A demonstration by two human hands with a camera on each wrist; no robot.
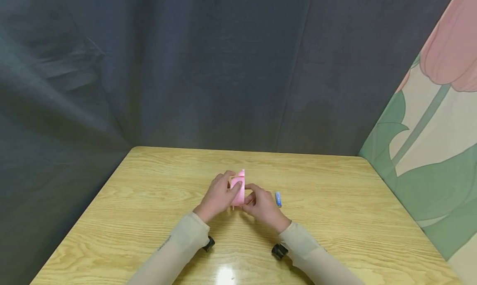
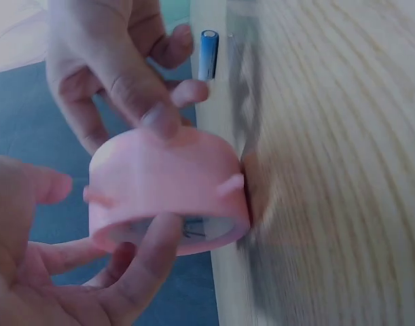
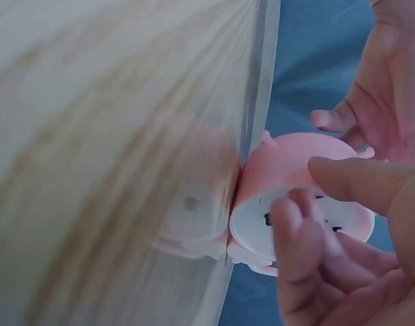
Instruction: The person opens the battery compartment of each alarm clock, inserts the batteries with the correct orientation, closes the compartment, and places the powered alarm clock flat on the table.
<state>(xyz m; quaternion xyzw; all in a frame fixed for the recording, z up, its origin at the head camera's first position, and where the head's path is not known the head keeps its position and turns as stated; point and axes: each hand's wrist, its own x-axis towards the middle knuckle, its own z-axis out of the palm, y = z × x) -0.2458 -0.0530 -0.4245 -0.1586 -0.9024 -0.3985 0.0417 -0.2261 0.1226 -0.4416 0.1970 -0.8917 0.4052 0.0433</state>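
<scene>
A small round pink clock (image 1: 237, 194) stands on its rim on the table between the hands. Little pink nubs stick out from its side (image 2: 163, 170). Its white round side (image 3: 251, 227) with black marks faces the right hand. My left hand (image 1: 218, 196) grips the clock from the left, one finger laid over the recessed dial in the left wrist view. From the other side comes my right hand (image 1: 262, 204): its thumb (image 3: 356, 182) is on the rim, and its curled fingers cover part of the white side. A blue battery (image 1: 278, 199) lies just beyond the right hand.
The wooden table (image 1: 149, 185) ends at a dark curtain (image 1: 223, 69) at the back. A flower-patterned cloth (image 1: 428, 152) hangs along the right side. Black wrist cameras (image 1: 279, 251) sit under both sleeves, close above the table.
</scene>
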